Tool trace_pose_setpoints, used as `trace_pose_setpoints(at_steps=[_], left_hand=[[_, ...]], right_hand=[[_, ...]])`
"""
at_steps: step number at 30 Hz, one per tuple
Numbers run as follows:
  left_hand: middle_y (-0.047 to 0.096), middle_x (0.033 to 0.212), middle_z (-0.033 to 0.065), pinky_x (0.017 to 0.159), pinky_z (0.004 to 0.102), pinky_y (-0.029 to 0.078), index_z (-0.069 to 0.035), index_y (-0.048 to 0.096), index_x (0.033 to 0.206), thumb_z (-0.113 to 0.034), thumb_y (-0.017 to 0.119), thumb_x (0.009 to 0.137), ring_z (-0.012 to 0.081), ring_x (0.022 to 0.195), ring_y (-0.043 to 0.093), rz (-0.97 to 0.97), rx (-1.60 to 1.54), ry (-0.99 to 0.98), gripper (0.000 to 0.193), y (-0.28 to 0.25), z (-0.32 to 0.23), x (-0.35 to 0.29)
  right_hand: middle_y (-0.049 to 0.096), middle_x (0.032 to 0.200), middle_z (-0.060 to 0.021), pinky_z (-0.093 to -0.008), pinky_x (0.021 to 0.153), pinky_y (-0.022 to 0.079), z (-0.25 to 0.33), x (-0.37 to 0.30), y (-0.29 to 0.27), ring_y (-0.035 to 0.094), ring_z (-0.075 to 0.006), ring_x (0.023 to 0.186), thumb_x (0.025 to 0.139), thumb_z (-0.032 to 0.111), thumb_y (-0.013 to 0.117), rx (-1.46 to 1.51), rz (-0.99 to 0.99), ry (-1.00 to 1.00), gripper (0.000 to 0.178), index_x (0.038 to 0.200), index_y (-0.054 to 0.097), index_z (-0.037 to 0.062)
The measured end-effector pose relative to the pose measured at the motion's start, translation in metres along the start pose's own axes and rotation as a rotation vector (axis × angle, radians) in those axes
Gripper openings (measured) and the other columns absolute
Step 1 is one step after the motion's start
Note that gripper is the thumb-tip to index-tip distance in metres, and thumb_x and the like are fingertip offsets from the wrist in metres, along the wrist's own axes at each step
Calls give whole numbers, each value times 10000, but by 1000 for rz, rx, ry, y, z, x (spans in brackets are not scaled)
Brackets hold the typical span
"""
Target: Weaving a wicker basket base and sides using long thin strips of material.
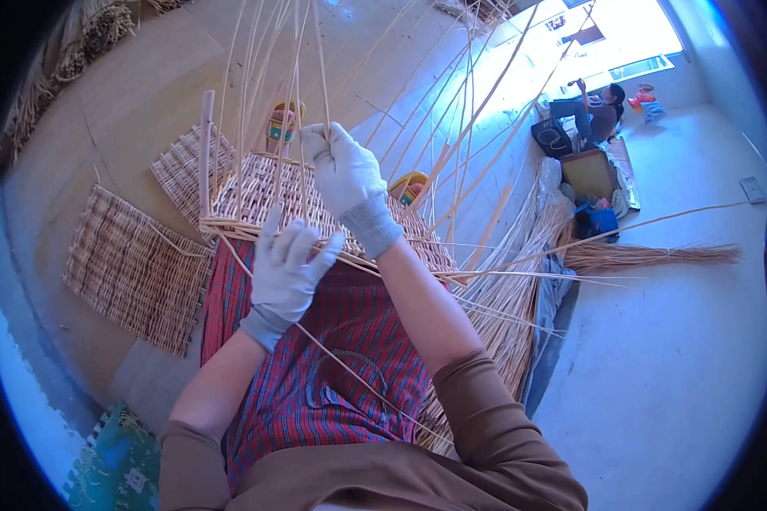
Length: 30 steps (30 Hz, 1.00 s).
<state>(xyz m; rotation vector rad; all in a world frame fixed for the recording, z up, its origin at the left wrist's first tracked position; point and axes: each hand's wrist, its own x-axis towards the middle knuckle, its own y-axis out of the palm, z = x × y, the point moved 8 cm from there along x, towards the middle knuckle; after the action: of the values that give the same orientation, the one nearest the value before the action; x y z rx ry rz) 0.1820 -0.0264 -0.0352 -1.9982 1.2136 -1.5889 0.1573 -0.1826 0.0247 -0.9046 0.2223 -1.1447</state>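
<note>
A: Cloth first: the red plaid skirt covers the lap, and a loose cane runs slantwise across it toward the right knee. If that cane snags under a forearm, it could tug the weave.

B: And the hands?

A: Both wear pale gloves. The left hand lies flat, fingers spread and open, pressing the near rim of the basket base, which rests on the lap's far edge. The right hand is closed around 1 upright stake, pinching it just above the weave.

B: So what could go wrong?

A: I judge the pinched stake could kink or crack if bent too sharply at the rim; thin cane looks brittle there. The other stakes fan up loosely, so 1 could spring aside and leave a gap. If the left palm lifts, the base could slide off the lap.

B: Anything farther off?

A: 2 flat woven mats lie on the floor at left, a pile of canes just right of the lap, a bundle beyond it. Another person sits well apart near the bright doorway.
</note>
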Motion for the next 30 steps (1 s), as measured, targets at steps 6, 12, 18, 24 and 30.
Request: trace_pose_setpoints(at_steps=[6, 12, 18, 24, 30], left_hand=[[661, 1058, 43, 1112, 483, 423, -203, 708, 1118, -166, 609, 887, 243, 1101, 645, 169, -70, 77, 255, 39, -9, 5], [705, 1090, 77, 1022, 428, 462, -123, 699, 1075, -117, 594, 859, 267, 1091, 656, 237, -272, -3, 240, 33, -3, 14], [726, 941, 83, 831, 404, 537, -141, 744, 1151, 11, 609, 817, 287, 904, 691, 343, -254, -156, 391, 35, 2, 22], [737, 979, 99, 802, 412, 533, -176, 709, 1194, -50, 705, 857, 297, 900, 696, 258, -286, -171, 360, 36, 8, 23], [612, 1105, 65, 1113, 499, 417, -228, 698, 1315, -270, 846, 724, 283, 1132, 591, 258, -154, -20, 610, 42, -20, 9]], right_hand=[[666, 892, -34, -312, 610, 514, -44, 1, -16, 611, -118, 687, 1050, 176, 566, 227, -67, 59, 338, 1382, 598, 118], [698, 832, -63, -308, 419, 500, -69, -189, -17, 641, -146, 554, 1072, 265, 542, 593, 521, 875, 316, 1271, 638, 40], [679, 942, -99, -337, 794, 541, -53, -100, -137, 667, -240, 898, 953, 1, 630, 97, -408, -21, 625, 1540, 465, 139], [676, 967, -96, -346, 677, 541, -2, -76, -157, 642, -238, 695, 842, 33, 764, -34, -530, -122, 877, 1610, 362, 159], [714, 825, -202, -469, 695, 551, -36, -1, -39, 715, -359, 761, 981, 220, 617, -12, 52, 36, 177, 1036, 682, 65]])
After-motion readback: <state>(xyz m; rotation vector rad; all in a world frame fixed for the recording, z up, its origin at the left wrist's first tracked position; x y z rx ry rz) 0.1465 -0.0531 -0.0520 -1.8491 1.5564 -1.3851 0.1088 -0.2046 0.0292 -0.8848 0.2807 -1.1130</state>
